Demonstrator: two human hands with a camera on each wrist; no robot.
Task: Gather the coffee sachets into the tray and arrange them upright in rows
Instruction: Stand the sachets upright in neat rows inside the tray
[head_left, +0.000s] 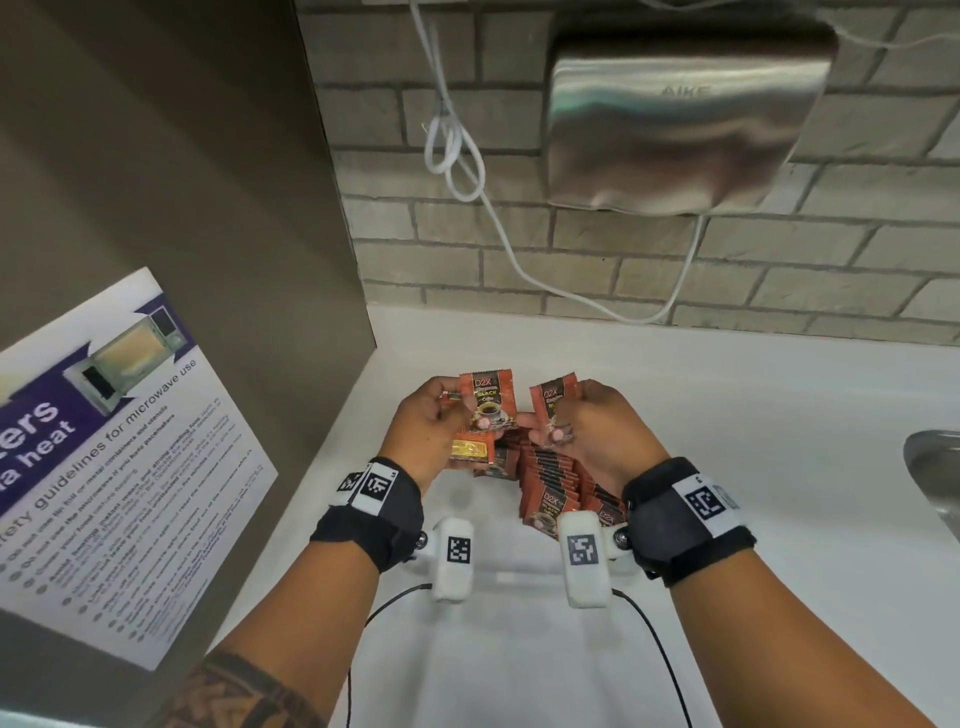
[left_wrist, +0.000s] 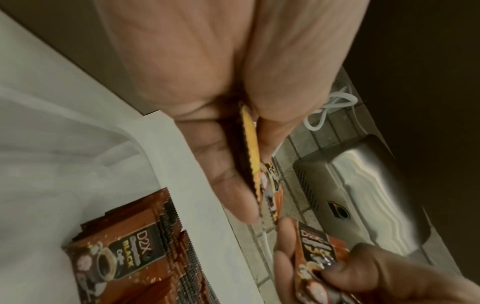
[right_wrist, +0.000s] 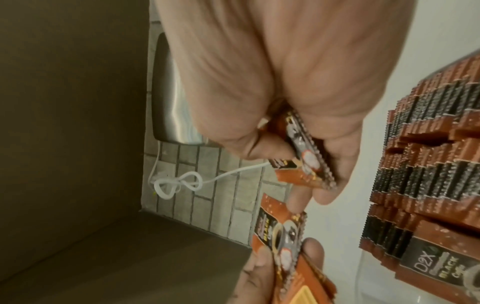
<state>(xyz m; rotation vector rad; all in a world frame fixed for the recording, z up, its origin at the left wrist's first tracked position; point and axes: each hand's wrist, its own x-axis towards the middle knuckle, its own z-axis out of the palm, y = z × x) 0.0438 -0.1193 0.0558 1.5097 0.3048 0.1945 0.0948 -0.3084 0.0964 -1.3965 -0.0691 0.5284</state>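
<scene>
Orange "D2X Black Coffee" sachets stand packed in rows (head_left: 550, 478) inside a clear tray (head_left: 522, 574) on the white counter; they also show as sachet rows (right_wrist: 428, 185) in the right wrist view. Above them my left hand (head_left: 457, 410) pinches one sachet (head_left: 488, 400) upright and holds a second, yellow-backed sachet (head_left: 470, 449) lower down, whose yellow edge (left_wrist: 250, 154) shows between the fingers. My right hand (head_left: 563, 421) grips another sachet (head_left: 553, 402), the same sachet (right_wrist: 303, 156) in the right wrist view. The two hands are close together over the tray's far end.
A steel hand dryer (head_left: 685, 114) and a looped white cable (head_left: 457, 156) hang on the brick wall behind. A brown cabinet side with a microwave safety poster (head_left: 114, 457) bounds the left. A metal sink (head_left: 935, 467) lies at the right edge.
</scene>
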